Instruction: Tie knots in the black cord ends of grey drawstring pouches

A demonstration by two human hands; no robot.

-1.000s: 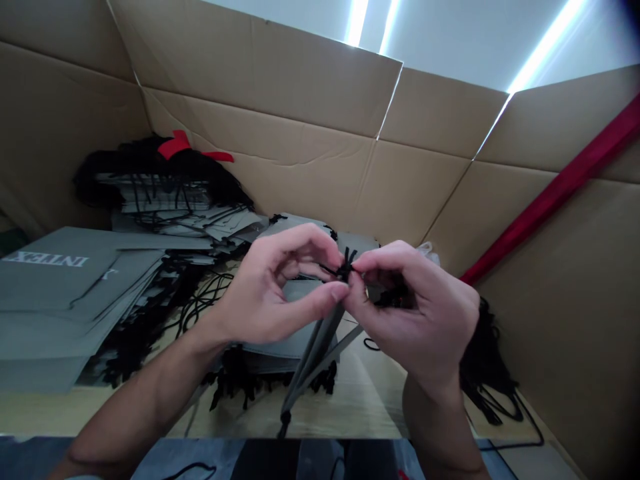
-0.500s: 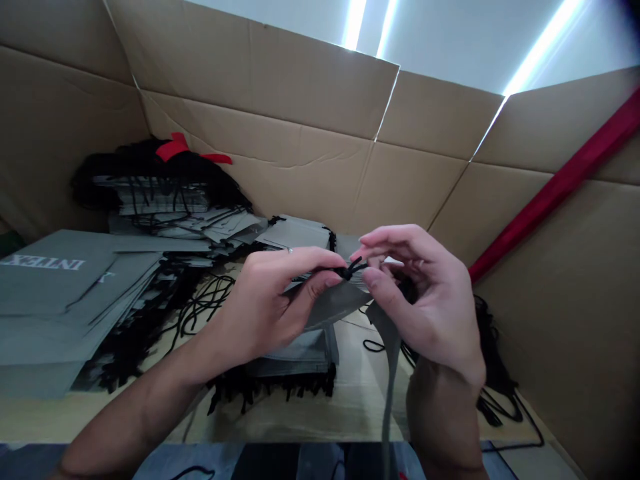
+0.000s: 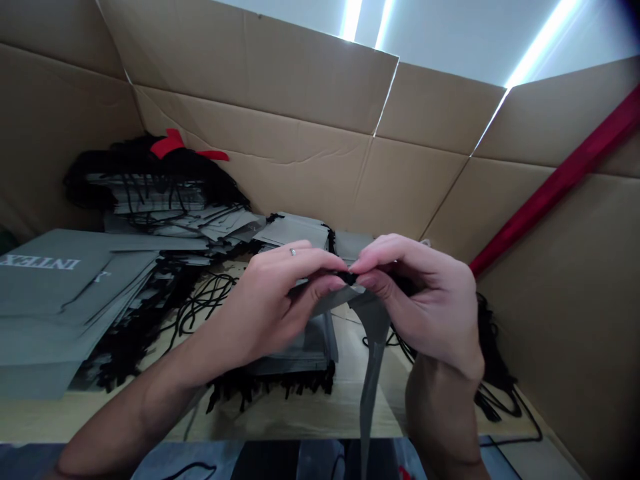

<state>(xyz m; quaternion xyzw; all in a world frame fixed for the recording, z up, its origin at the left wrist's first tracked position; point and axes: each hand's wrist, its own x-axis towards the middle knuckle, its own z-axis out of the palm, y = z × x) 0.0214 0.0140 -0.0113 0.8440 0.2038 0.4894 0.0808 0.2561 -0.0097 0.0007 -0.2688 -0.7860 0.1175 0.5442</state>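
Note:
Between both hands is a black cord [image 3: 349,277], bunched into a small knot at the edge of a grey sheet [image 3: 371,333]. My left hand [image 3: 280,300] pinches the cord from the left with thumb and forefinger and wears a ring. From the right, my right hand [image 3: 425,300] pinches it too, thumb and forefinger nearly meeting the left ones. The grey sheet hangs down below the fingers, seen almost edge-on. Below the hands lies a stack of grey pieces [image 3: 293,357] with black cord ends along its front edge. The fingertips hide most of the knot.
Large grey printed sheets [image 3: 40,300] lie at left. Behind them rises a pile of grey pieces with black cords [image 3: 160,193], topped by a red strip [image 3: 167,143]. Loose black cords [image 3: 205,300] lie on the table [image 3: 350,407]. Cardboard walls [image 3: 310,160] enclose the back and sides.
My right thumb and forefinger have closed on the black cord, whose loose ends stuck out before. The hanging grey sheet has swung a little left.

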